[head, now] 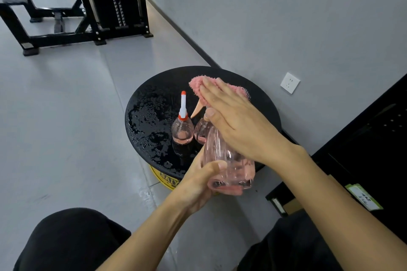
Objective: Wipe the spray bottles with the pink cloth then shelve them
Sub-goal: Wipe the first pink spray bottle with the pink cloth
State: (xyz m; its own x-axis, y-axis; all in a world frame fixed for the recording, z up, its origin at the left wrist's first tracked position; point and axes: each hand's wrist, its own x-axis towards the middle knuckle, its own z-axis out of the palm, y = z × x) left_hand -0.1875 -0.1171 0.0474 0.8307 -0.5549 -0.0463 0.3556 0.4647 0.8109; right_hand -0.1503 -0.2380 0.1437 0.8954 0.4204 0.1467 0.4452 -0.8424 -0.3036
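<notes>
- Step in hand: wiping the first of three spray bottles. Nothing is shelved yet, so I judge the task to be in its early part.
- Your left hand [198, 182] is clasped round the lower body of the held bottle [229, 160], thumb across its front. The bottle is off the counter and tilted.
- Your right hand [237, 125] lies flat, fingers straight, pressing the pink cloth [196, 86] down over the top of the held bottle. It grips nothing. The cloth shows beyond the fingertips.
- The bottle's spray head is hidden under the cloth and palm, so I cannot tell how clean it is.
- The nozzle bottle [182, 132], with its white and red tip, stands upright on the counter [149, 116] just beyond your left hand. The trigger bottle [199, 132] stands beside it, partly hidden behind the held bottle. I judge both unwiped.
- The counter surface left of both hands is beaded with water.
- Next move: draw the cloth down the bottle's body while the left hand turns it, and shift the left-hand grip to expose the covered part.
- A dark unit [363, 149] stands to the right of your right hand. It may be the shelf, but I cannot confirm that.
- Risk: a wet bottle may slip in a one-handed grip, so keep the clasp firm.
</notes>
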